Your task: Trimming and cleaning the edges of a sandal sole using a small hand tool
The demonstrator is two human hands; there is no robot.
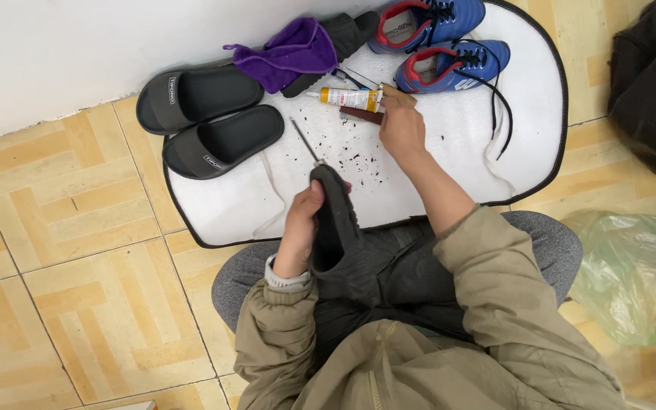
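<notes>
My left hand [301, 228] grips a black shoe [333, 220] held upright over my lap, its toe pointing toward the white mat [434, 175]. My right hand [402, 125] reaches out across the mat and closes on the end of a yellow and white glue tube [348, 98] lying there. A small dark brown strip [361, 115] lies just under the tube. A thin metal awl or screwdriver [304, 140] rests on the mat near the shoe's toe. Dark crumbs are scattered over the mat around them.
Two black slides [206, 114] sit at the mat's left edge. A purple cloth [286, 53] lies on another black shoe [343, 38] by the white wall. Two blue and red sports shoes [449, 45] with loose laces stand at the back. A green plastic bag [624, 266] and a black bag [651, 83] lie right.
</notes>
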